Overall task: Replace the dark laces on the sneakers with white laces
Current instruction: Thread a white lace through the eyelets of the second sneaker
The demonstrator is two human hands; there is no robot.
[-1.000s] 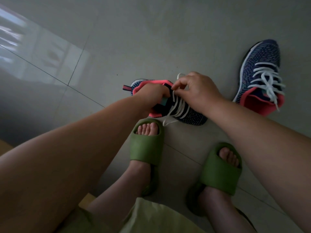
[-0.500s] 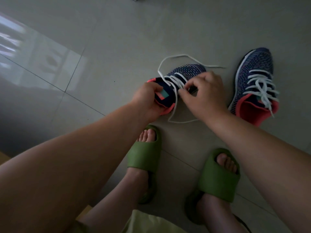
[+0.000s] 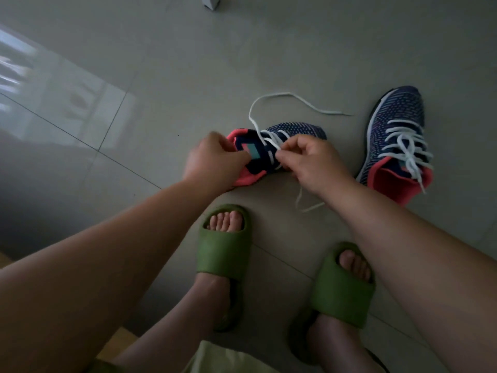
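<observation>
A navy knit sneaker with a coral collar (image 3: 295,129) lies on the floor between my hands. My left hand (image 3: 215,160) grips its collar at the heel side. My right hand (image 3: 312,162) pinches the white lace (image 3: 271,96) at the eyelets beside the tongue. One free end of that lace arcs over the floor toward the right; another trails below my right wrist. A second matching sneaker (image 3: 395,133) stands at the right, fully threaded with a white lace and knotted.
My feet wear green slides (image 3: 223,251), (image 3: 341,289) just in front of the sneaker. Grey floor tiles (image 3: 188,63) stretch all around. A pale object's corner (image 3: 211,2) shows at the top edge.
The sneaker was turned from pointing right-down to toe pointing away, and its lace end swung out across the floor. My hands shifted slightly lower on it.
</observation>
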